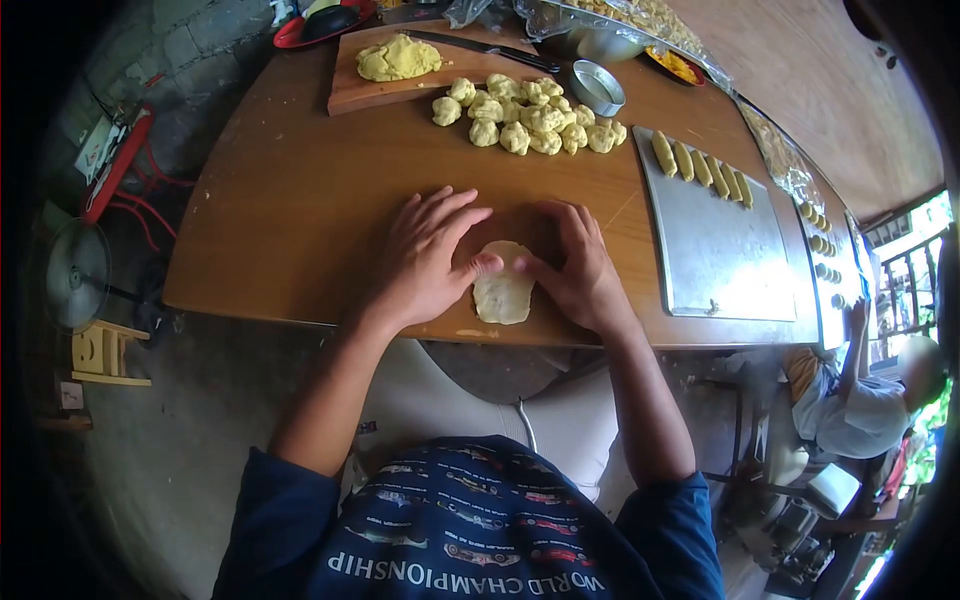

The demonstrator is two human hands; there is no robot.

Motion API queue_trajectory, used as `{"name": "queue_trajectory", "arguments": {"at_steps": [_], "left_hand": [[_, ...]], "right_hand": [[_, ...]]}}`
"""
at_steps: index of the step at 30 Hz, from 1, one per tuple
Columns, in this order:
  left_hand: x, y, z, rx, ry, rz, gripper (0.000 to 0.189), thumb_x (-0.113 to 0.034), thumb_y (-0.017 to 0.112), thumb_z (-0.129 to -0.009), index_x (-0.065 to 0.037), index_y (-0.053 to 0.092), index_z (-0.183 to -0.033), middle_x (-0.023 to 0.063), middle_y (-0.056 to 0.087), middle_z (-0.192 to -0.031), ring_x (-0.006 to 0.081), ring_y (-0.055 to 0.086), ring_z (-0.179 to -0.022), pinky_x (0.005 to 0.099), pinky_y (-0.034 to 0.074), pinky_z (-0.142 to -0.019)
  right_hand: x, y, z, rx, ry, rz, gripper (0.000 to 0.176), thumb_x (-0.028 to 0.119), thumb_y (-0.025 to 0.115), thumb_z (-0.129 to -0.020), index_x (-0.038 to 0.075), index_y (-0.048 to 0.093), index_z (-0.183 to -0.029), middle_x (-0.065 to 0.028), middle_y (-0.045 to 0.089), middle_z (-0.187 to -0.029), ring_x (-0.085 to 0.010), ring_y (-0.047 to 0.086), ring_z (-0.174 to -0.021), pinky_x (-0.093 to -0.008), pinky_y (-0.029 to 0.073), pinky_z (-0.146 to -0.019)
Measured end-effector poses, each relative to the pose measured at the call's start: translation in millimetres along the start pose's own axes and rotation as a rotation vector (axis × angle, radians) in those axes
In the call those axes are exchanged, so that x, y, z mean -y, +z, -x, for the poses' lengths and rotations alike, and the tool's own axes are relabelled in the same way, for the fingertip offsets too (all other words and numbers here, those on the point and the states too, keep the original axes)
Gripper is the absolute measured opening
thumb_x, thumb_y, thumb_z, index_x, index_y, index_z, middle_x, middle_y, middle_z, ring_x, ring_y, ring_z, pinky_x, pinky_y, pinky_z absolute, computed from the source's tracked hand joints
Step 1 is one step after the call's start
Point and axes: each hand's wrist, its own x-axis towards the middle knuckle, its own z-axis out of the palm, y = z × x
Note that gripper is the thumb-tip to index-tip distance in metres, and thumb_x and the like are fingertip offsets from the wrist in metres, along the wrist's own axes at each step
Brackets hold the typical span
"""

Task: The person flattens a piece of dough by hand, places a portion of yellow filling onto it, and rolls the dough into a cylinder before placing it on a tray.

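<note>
A flat oval sheet of pale dough [503, 290] lies on the wooden table near its front edge. My left hand [432, 250] rests at its left side, fingers spread on the table, the thumb touching the sheet's upper left edge. From the other side, my right hand [580, 265] has its thumb at the upper right edge of the sheet, with its fingers bent and reaching forward. Neither hand is closed around anything. Beyond them sits a cluster of yellowish dough balls [530, 115].
A cutting board [360, 92] bears a dough mound [398, 58] and a long knife [480, 46]. Right of the balls stands a round metal tin [598, 88]. A metal tray [720, 255] holds several dough rolls [703, 168]. Another person [865, 405] sits at far right.
</note>
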Motion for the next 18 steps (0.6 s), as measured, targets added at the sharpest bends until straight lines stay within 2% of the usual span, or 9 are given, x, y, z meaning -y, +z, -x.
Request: {"name": "queue_trajectory", "arguments": {"at_steps": [2,6,12,14,18], "left_hand": [[-4.6,4.5,6.4,0.017,0.008,-0.019,0.071,-0.048,0.078,-0.105,-0.015,0.058,-0.164,0.0146,0.047,-0.178,0.0400,0.038,-0.168,0.0607,0.024,-0.140],[-4.9,7.0,7.3,0.017,0.013,-0.051,0.077,-0.053,0.080,-0.102,-0.014,0.057,-0.165,0.0156,0.046,-0.178,0.0401,0.035,-0.170,0.0604,0.022,-0.141],[-5.5,-1.3,4.1,0.059,-0.015,0.041,0.078,-0.051,0.082,-0.101,-0.015,0.057,-0.165,0.0145,0.045,-0.179,0.0401,0.033,-0.171,0.0603,0.021,-0.141],[-6.4,3.0,5.5,0.038,-0.016,0.019,0.079,-0.050,0.083,-0.100,-0.015,0.057,-0.165,0.0131,0.044,-0.180,0.0402,0.032,-0.171,0.0599,0.021,-0.141],[-3.3,2.1,5.2,0.054,-0.008,0.006,0.080,-0.052,0.083,-0.100,-0.016,0.057,-0.166,0.0134,0.043,-0.181,0.0401,0.032,-0.171,0.0598,0.021,-0.141]], "right_hand": [[6.5,2.6,4.1,-0.022,-0.071,0.102,0.076,0.034,0.089,-0.094,0.004,0.056,-0.156,-0.0217,0.059,-0.151,-0.0447,0.055,-0.144,-0.0533,0.044,-0.125],[3.7,4.4,1.3,-0.020,-0.085,0.095,0.076,0.035,0.090,-0.094,0.004,0.057,-0.155,-0.0218,0.059,-0.151,-0.0447,0.055,-0.144,-0.0538,0.043,-0.125],[8.9,-2.3,5.5,0.012,0.045,-0.083,0.074,0.032,0.088,-0.095,0.003,0.057,-0.155,-0.0229,0.060,-0.151,-0.0451,0.056,-0.143,-0.0537,0.044,-0.124],[10.5,-0.1,5.9,0.006,-0.132,0.103,0.071,0.029,0.088,-0.095,0.003,0.059,-0.154,-0.0227,0.062,-0.147,-0.0450,0.058,-0.141,-0.0536,0.046,-0.121],[9.0,5.2,8.3,-0.038,-0.152,0.103,0.069,0.028,0.088,-0.095,0.003,0.060,-0.152,-0.0225,0.063,-0.145,-0.0452,0.059,-0.139,-0.0536,0.047,-0.120]]}}
